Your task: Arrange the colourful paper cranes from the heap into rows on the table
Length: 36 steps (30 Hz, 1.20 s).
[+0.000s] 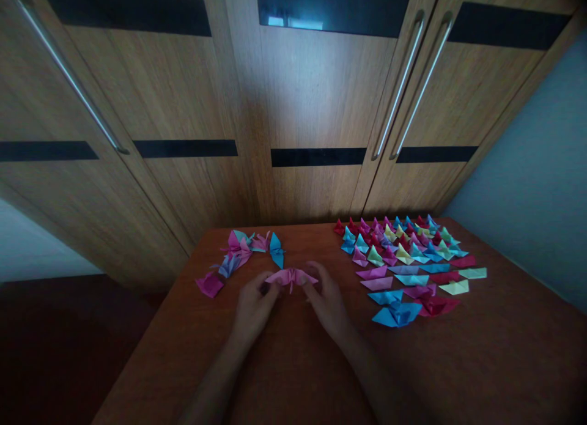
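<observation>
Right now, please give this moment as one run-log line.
left hand: holding pink winged folded-paper figure | right hand: holding same figure | right side: multicoloured paper boats

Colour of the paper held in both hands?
The paper is pink; it shows in the head view.

on our reddish-brown table (293, 364) we see rows of many-coloured paper boats (403, 269) along the right and, toward the far left corner, a loose cluster of folded paper pieces (237, 247).
</observation>
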Each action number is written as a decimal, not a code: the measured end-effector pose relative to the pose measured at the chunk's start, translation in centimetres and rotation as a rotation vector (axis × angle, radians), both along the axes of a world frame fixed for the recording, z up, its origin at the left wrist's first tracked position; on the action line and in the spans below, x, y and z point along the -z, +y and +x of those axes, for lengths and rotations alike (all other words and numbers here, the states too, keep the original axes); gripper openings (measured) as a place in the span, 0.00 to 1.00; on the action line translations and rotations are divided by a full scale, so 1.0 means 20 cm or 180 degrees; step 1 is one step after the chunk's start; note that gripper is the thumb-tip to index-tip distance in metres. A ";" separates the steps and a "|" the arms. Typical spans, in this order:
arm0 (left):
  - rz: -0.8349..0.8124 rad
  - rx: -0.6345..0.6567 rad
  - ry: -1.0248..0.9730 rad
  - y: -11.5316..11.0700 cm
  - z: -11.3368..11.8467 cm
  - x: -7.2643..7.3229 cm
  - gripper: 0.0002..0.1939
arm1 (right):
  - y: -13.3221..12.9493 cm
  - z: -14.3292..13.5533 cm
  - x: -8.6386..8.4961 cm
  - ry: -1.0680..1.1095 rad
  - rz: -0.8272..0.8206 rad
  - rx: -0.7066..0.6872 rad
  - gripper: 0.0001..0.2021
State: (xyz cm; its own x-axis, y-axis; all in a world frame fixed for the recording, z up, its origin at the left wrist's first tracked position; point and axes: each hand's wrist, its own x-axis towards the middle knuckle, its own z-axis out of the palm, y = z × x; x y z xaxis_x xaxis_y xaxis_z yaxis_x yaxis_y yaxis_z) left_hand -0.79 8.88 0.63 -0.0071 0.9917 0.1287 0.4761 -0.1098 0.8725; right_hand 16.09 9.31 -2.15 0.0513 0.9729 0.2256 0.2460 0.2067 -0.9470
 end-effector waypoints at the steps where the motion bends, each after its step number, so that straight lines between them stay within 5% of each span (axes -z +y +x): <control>1: -0.0019 0.0113 -0.0145 -0.02 0.01 -0.01 0.11 | 0.00 0.00 -0.01 0.0149 -0.0073 -0.0131 0.17; 13: -0.0422 0.0606 -0.0742 -0.02 0.04 -0.02 0.09 | -0.01 0.03 -0.09 0.0066 -0.0090 -0.0597 0.11; 24: -0.1221 0.0997 -0.2544 -0.08 0.03 0.00 0.08 | -0.01 0.05 -0.07 0.2400 -0.1271 -0.1486 0.09; 36: -0.1339 0.1087 -0.3361 -0.09 0.02 0.02 0.05 | -0.03 0.04 -0.02 0.3093 -0.1448 -0.1930 0.09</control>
